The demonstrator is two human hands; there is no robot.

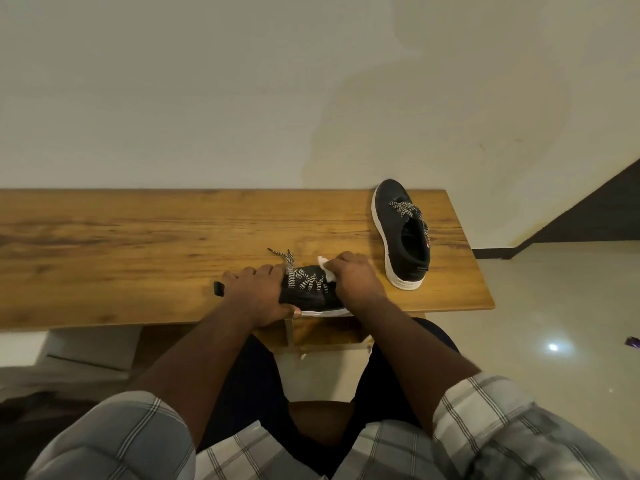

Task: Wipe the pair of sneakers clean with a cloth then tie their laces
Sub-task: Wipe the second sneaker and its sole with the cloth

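A black sneaker (309, 293) with a white sole and black-and-white zigzag laces lies near the front edge of the wooden table (138, 244). My left hand (258, 296) grips its heel end, thumb under the sole. My right hand (355, 277) holds a white cloth (327, 270) against the toe end of that shoe. Loose lace ends trail toward the back of the table. The second black sneaker (403, 233) stands upright at the table's right end, apart from both hands, its laces loose.
A small black object (219, 288) lies on the table just left of my left hand. A wall runs right behind the table. To the right are a tiled floor (554, 306) and a purple scrap (633, 342). My knees are under the table's front edge.
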